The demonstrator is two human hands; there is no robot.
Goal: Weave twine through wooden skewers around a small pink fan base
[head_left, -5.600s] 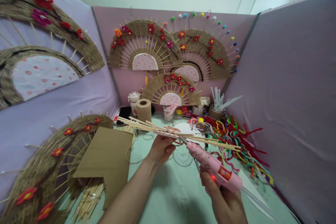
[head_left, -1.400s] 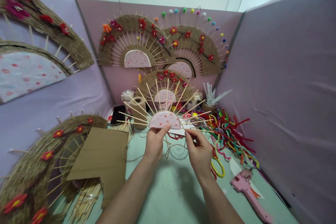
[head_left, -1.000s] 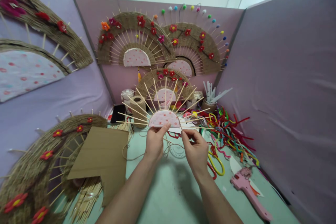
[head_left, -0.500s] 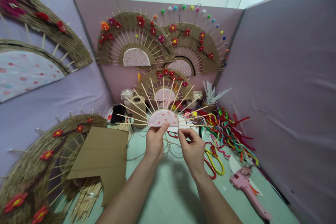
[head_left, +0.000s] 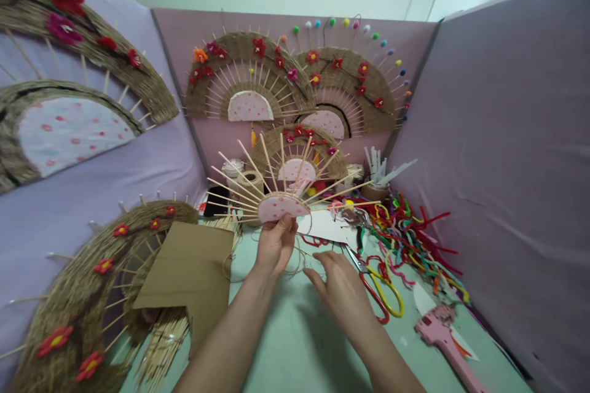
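Note:
My left hand is closed on the lower edge of a small fan frame, a half-circle covered in pink dotted cloth with thin wooden sticks spreading out from it. The thumb lies on the front of the cloth. Thin brown twine hangs from the frame's right side and curls on the table below. Close to this twine, my right hand is lower and apart from the frame, thumb and fingers spread, with nothing visibly gripped.
Scissors with red and yellow handles lie right, near a pink glue gun and tangled pipe cleaners. Cardboard and a stick bundle lie left. A twine roll stands behind. Flowered woven fans hang around.
My right hand has let go at the frame's lower right corner and moved down, its fingers opening. The fan frame has tilted in my left hand. The whole view has shifted slightly.

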